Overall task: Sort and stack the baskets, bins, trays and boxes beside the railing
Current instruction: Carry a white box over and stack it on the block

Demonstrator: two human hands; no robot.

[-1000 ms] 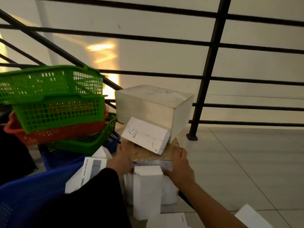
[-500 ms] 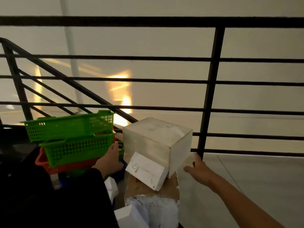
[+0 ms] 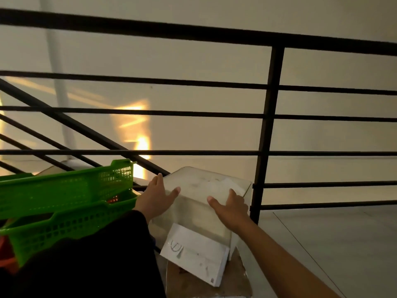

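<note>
A large white box (image 3: 202, 190) stands on a brown cardboard box (image 3: 234, 274) just in front of the black railing (image 3: 266, 134). My left hand (image 3: 155, 200) lies against the white box's left side, thumb across the top edge. My right hand (image 3: 231, 208) rests on its top near the right edge, fingers over the far side. A small flat white box (image 3: 193, 253) leans against the front of the large one. Two stacked green mesh baskets (image 3: 64, 194) sit to the left on an orange bin (image 3: 6, 252).
The railing post (image 3: 268, 147) stands just right of the white box. Pale tiled floor (image 3: 333, 244) stretches away on the right. A slanted stair rail (image 3: 71, 123) runs behind the baskets. My dark sleeve (image 3: 90, 261) fills the lower left.
Both hands rose from the lower boxes to the large white box: the left left the basket edge for the box's left side, the right came onto its top. The view tilted up.
</note>
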